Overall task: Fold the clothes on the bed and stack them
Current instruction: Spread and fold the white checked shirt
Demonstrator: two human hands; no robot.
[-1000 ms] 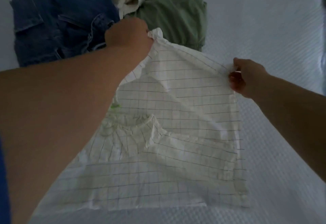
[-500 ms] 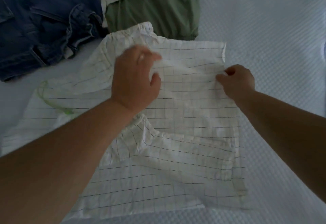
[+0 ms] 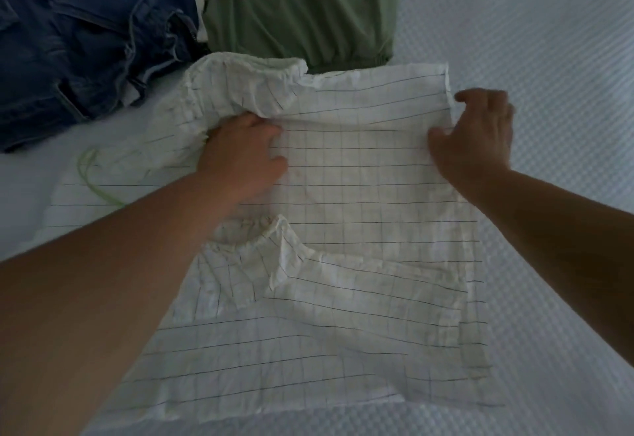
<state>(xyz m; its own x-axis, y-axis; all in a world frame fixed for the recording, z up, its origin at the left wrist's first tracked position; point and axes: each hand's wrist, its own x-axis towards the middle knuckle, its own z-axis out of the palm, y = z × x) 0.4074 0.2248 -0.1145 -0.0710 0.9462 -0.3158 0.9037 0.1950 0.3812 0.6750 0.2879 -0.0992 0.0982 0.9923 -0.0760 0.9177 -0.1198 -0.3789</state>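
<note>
Both hands, left hand (image 3: pixel 240 157) and right hand (image 3: pixel 477 133), press spread on our checked shirt (image 3: pixel 360 195), mid-fold near the green garment (image 3: pixel 302 10); next we'd likely smooth, then fold again.

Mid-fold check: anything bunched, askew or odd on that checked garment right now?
Yes. The white checked garment is bunched in a rumpled ridge at its far left corner, above the left hand. The right hand holds the far right edge flat. A loose green cord trails from the left side.

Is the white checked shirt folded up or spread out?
Partly folded: the white checked shirt lies flat on the bed with one layer doubled over another, both hands pressing it.
</note>
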